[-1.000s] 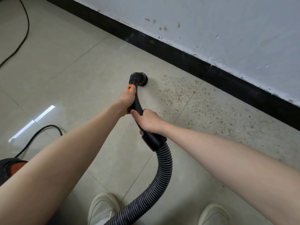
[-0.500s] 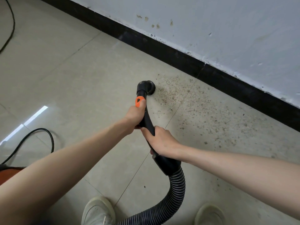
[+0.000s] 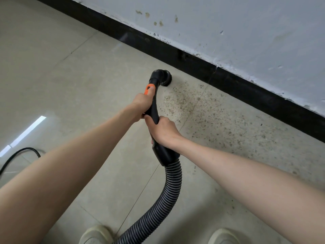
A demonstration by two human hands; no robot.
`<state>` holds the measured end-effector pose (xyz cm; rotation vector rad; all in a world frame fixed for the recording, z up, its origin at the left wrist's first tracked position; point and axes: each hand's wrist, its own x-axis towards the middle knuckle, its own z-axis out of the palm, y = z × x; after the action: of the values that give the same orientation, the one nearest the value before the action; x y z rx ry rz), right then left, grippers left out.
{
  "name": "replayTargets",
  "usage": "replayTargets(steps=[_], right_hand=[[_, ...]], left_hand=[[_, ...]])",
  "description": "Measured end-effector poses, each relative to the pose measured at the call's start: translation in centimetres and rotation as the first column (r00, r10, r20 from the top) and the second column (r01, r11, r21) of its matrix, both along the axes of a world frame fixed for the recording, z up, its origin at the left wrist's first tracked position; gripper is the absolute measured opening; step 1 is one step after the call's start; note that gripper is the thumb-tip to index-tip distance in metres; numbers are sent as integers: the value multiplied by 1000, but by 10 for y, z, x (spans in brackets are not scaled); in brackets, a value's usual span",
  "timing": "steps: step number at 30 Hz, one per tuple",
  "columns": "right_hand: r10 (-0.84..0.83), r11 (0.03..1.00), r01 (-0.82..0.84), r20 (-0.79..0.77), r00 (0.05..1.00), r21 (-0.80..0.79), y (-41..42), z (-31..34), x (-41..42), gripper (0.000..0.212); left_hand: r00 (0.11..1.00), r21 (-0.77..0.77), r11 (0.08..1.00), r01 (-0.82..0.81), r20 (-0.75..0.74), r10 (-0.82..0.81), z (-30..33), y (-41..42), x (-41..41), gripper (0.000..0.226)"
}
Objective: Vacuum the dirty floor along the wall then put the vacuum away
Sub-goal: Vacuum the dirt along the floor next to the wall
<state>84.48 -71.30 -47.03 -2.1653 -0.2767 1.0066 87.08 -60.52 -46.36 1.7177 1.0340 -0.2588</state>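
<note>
A black vacuum wand (image 3: 154, 108) with an orange slider (image 3: 149, 88) ends in a round brush nozzle (image 3: 162, 78) pressed on the tile floor close to the black skirting (image 3: 193, 64). My left hand (image 3: 140, 106) grips the wand just below the orange slider. Lower on the handle, my right hand (image 3: 162, 129) grips it above the ribbed grey hose (image 3: 168, 189). Brown dirt specks (image 3: 219, 117) cover the tiles to the right of the nozzle, along the wall.
A black power cord (image 3: 19, 154) curves over the floor at the left edge. My two pale shoes (image 3: 95, 234) (image 3: 224, 236) show at the bottom. The white wall (image 3: 246, 32) is stained and chipped above the skirting.
The nozzle has moved forward and right, closer to the skirting and to the edge of the dirt patch. The orange vacuum body at lower left has dropped out of view.
</note>
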Motion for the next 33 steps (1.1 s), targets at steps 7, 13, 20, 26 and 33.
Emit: replayTargets(steps=[7, 13, 20, 26, 33], right_hand=[[-34, 999, 34, 36, 999, -23, -11, -5, 16, 47], [-79, 995, 82, 63, 995, -57, -36, -6, 21, 51], [-130, 986, 140, 100, 986, -94, -54, -3, 19, 53], [-149, 985, 154, 78, 986, -73, -41, -3, 20, 51], [-127, 970, 175, -259, 957, 169, -18, -3, 21, 40]], left_hand=[[998, 3, 998, 61, 5, -61, 0, -16, 15, 48], [993, -48, 992, 117, 16, -116, -5, -41, 26, 44], [980, -24, 980, 198, 0, -198, -9, -59, 36, 47], [982, 2, 982, 189, 8, -189, -13, -47, 39, 66], [994, -139, 990, -26, 103, 40, -17, -1, 30, 68]])
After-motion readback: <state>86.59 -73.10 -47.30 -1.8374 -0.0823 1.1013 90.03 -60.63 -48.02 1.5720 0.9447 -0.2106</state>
